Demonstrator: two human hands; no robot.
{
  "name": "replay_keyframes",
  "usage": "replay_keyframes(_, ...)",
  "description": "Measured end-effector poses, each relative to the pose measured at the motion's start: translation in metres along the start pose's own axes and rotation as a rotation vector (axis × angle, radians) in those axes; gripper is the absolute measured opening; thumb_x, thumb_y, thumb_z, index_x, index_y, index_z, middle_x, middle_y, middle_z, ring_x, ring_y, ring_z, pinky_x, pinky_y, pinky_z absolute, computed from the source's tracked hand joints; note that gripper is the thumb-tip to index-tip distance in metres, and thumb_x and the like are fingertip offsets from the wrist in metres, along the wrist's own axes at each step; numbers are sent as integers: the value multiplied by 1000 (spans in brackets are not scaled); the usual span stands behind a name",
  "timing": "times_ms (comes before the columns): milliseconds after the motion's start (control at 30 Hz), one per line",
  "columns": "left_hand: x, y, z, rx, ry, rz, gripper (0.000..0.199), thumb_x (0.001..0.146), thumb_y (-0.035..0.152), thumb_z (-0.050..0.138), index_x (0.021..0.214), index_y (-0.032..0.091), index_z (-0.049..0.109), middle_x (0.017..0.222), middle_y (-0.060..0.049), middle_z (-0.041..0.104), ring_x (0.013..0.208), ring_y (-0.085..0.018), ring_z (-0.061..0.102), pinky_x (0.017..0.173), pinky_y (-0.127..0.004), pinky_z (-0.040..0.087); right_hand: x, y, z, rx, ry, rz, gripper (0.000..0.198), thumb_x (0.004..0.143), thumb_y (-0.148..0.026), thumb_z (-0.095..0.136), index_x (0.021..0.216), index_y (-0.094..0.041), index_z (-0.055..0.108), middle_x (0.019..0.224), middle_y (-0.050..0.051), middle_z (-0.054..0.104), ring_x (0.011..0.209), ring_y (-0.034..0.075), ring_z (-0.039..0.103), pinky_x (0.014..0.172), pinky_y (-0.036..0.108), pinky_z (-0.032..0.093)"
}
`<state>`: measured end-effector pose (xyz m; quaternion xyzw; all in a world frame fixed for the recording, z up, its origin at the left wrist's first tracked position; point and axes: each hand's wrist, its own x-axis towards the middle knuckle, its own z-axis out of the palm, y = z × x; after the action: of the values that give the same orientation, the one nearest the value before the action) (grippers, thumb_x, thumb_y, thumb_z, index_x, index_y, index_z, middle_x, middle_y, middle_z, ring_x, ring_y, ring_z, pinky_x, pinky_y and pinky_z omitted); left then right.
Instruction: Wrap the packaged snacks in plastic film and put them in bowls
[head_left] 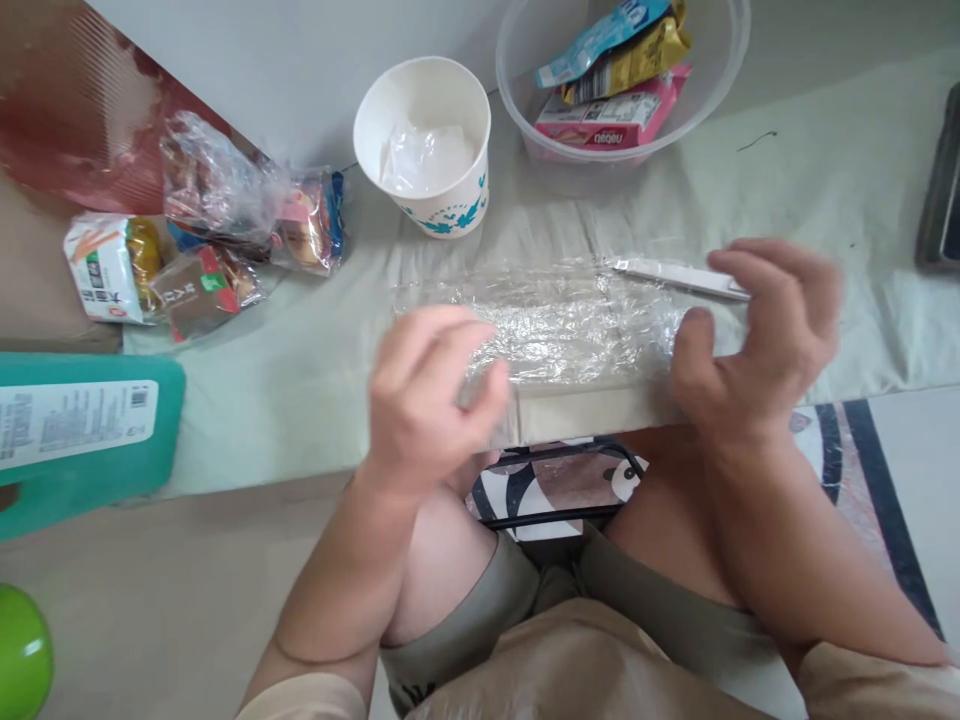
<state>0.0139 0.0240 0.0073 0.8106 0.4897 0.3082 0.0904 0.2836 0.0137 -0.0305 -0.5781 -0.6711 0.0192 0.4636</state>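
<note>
Watching from afar, I see the left hand point(431, 400) blurred, its fingers loosely curled with the thumb standing apart from them; whether it touches the film beneath, I cannot tell. On the right hand point(757, 340), thumb and forefinger are spread wide, nothing visible pinched between them. The crinkled clear plastic film point(555, 330) lies between both hands on the pale green tablecloth point(262, 420), its left end partly covered from my view.

A white utility knife point(667, 275) crowds the right fingertips, its tip over the film's far right corner. Beyond the film stands a paper cup point(450, 212) with teal print, holding clear plastic. Beside it, a clear plastic tub point(581, 160) contains a blue packet point(607, 42), a gold packet point(641, 62) and a pink box point(600, 125). Farther left I have wrapped snacks point(109, 268) and a labelled teal container point(161, 430), well apart from the hands.
</note>
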Motion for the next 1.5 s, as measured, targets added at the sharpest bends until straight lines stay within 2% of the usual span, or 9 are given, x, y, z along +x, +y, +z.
replay_keyframes(100, 7, 19, 20, -7, -219, 125, 38, 98, 33, 58, 133, 19, 65, 138, -12, 71, 138, -33, 61, 121, -51, 46, -7, -15, 8, -4, -272, -131, 52, 92, -26, 59, 144, -33, 62, 143, 7, 68, 136, 35, 63, 117, 59, 48)
replay_keyframes(300, 11, -3, 45, 155, -397, -155, 58, 101, 39, 54, 157, 27, 50, 171, -9, 44, 162, -39, 33, 133, -66, 20, -17, -22, 16, -270, -576, -85, 52, 100, -32, 53, 151, -25, 58, 162, 12, 55, 153, 40, 48, 124, 65, 35)
replay_keyframes(500, 3, -19, 36, 139, -376, -169, 64, 97, 38, 61, 159, 29, 48, 173, -8, 40, 163, -37, 31, 135, -62, 19, -20, -18, 4, -237, -500, -107, 47, 98, -34, 59, 143, -21, 64, 156, 15, 60, 147, 41, 55, 120, 63, 43)
replay_keyframes(633, -2, 3, 28, 102, -280, -32, 64, 95, 38, 65, 155, 24, 50, 172, -12, 40, 164, -37, 29, 135, -58, 21, -28, -11, -7, -22, -311, -115, 30, 91, -24, 63, 120, -26, 71, 122, 9, 79, 121, 34, 73, 105, 54, 56)
replay_keyframes(800, -16, 40, 32, 112, -542, 193, 89, 85, 52, 79, 158, 13, 44, 169, -21, 43, 160, -44, 34, 130, -63, 28, -30, -5, -15, 131, -192, -29, 27, 84, -18, 65, 108, -29, 72, 107, 6, 80, 109, 31, 76, 97, 54, 60)
replay_keyframes(1033, -32, 51, 27, 181, -450, 319, 28, 100, 11, 52, 120, 17, 70, 131, -10, 77, 123, -30, 71, 86, -42, 60, -25, 3, -24, 229, -16, 103, 31, 86, -15, 59, 109, -30, 73, 105, 4, 78, 106, 29, 76, 95, 54, 59)
replay_keyframes(1200, -35, 35, 20, -408, -306, 366, 27, 96, 8, 54, 115, 16, 72, 128, -13, 78, 122, -26, 74, 99, -42, 64, -26, 15, -22, 457, 83, 257, 31, 86, -16, 60, 109, -29, 76, 108, 2, 79, 109, 25, 73, 105, 51, 54)
replay_keyframes(1333, -27, 39, 4, -1059, -300, -35, 20, 100, 21, 61, 113, 23, 77, 128, -9, 79, 120, -23, 76, 102, -37, 64, -28, 22, -19, 772, 36, 353, 26, 84, -23, 64, 106, -29, 76, 106, 2, 78, 110, 24, 73, 111, 49, 54)
replay_keyframes(1500, -4, 40, 4, -1586, -216, -775, 18, 95, 39, 71, 102, 23, 75, 112, -2, 83, 104, -22, 81, 79, -29, 68, -15, -1, -21, 960, -423, 377, 39, 87, -47, 75, 124, -34, 70, 133, 4, 74, 130, 28, 67, 117, 50, 53)
